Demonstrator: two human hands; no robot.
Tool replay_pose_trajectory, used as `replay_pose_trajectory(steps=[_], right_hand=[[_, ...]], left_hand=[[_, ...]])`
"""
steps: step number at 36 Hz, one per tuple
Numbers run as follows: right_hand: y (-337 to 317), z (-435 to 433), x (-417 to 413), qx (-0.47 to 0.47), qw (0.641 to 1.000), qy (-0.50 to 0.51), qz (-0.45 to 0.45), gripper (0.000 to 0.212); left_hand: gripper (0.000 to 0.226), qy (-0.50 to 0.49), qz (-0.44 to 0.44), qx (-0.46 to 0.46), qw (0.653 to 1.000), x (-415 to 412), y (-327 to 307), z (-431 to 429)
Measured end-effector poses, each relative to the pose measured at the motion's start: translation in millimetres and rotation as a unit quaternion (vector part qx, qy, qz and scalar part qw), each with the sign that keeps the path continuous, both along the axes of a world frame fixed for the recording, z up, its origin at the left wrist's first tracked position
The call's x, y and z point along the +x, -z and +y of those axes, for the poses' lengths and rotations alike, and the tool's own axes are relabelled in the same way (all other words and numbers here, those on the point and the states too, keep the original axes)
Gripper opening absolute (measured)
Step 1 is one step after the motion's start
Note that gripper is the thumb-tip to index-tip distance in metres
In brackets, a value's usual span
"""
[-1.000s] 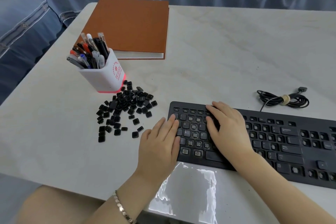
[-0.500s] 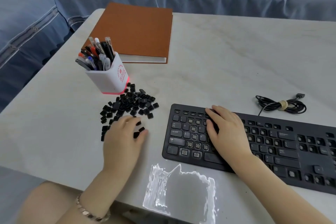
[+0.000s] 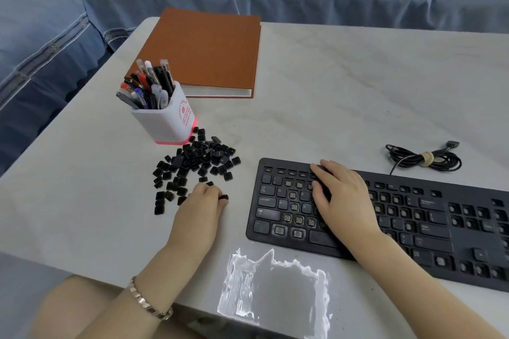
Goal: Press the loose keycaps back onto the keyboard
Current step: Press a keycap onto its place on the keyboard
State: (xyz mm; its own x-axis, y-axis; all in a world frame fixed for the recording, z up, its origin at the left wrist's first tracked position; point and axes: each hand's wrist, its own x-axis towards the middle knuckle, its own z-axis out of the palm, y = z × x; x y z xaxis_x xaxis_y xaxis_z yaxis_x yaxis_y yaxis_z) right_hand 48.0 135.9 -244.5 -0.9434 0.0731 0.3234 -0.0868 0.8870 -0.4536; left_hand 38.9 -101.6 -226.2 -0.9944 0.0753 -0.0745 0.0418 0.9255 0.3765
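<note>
- While the right hand [image 3: 343, 202] lies flat, fingers relaxed, on the keyboard [image 3: 436, 224], the left hand [image 3: 202, 208] pinches one keycap [image 3: 224, 197].
- Loose keycaps [image 3: 197, 164] heaped at nine o'clock of the keyboard.

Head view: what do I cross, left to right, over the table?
Pen holder → left hand, apparently pinching a keycap → right hand, flat on the keyboard → coiled cable. The loose keycap pile overlaps holder and left hand, so it is left out.

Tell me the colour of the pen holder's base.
Pinkish red, under the white pen holder, clearest in the head view.
</note>
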Motion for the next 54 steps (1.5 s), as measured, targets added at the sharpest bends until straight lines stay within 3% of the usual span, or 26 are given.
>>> replay_pose_trajectory(steps=[4,6,8,10,12,14,16,18,22,34,41,43,46,50,54], right_hand=[[-2,1,0,-0.004,1.000,0.002,-0.011,0.030],[-4,2,-1,-0.011,0.999,-0.004,-0.037,0.029],[-11,3,-1,-0.043,0.995,-0.003,-0.085,0.027],[-21,1,1,-0.121,0.986,-0.004,-0.117,0.027],[-35,-5,7,-0.204,0.972,-0.005,-0.113,0.023],[-50,-13,14,-0.310,0.943,-0.024,-0.117,0.021],[-63,-20,21,-0.427,0.890,-0.053,-0.151,0.026],[-72,-25,26,-0.494,0.850,-0.073,-0.169,0.029],[-83,-26,31,-0.525,0.826,-0.097,-0.179,0.029],[-88,-12,43,-0.564,0.800,-0.145,-0.143,0.022],[-82,-10,47,-0.538,0.824,-0.131,-0.115,0.021],[-83,-9,49,-0.537,0.827,-0.117,-0.118,0.016],[-84,-6,52,-0.593,0.791,-0.076,-0.124,0.013],[-78,0,56,-0.624,0.768,0.008,-0.145,0.017],[-66,13,61,-0.621,0.757,0.091,-0.182,0.015]], left_hand=[[0.021,-0.054,-0.002,0.071,0.996,1,-7,3],[0.017,-0.090,-0.036,0.172,0.980,1,-15,9],[0.019,-0.123,-0.106,0.310,0.937,2,-27,20],[0.022,-0.151,-0.178,0.431,0.871,6,-42,32],[0.021,-0.158,-0.222,0.497,0.824,9,-54,41],[0.018,-0.153,-0.247,0.525,0.800,11,-61,47],[0.017,-0.147,-0.264,0.534,0.790,13,-67,52],[0.015,-0.134,-0.274,0.537,0.786,15,-71,57],[0.014,-0.085,-0.288,0.537,0.788,21,-78,64],[0.018,-0.054,-0.338,0.564,0.751,29,-92,74],[0.021,-0.045,-0.335,0.564,0.754,30,-92,75],[0.022,-0.044,-0.327,0.562,0.759,30,-90,76],[0.020,-0.065,-0.303,0.557,0.771,30,-84,77],[0.007,-0.116,-0.277,0.536,0.789,27,-70,79],[0.011,-0.125,-0.258,0.500,0.817,27,-56,79]])
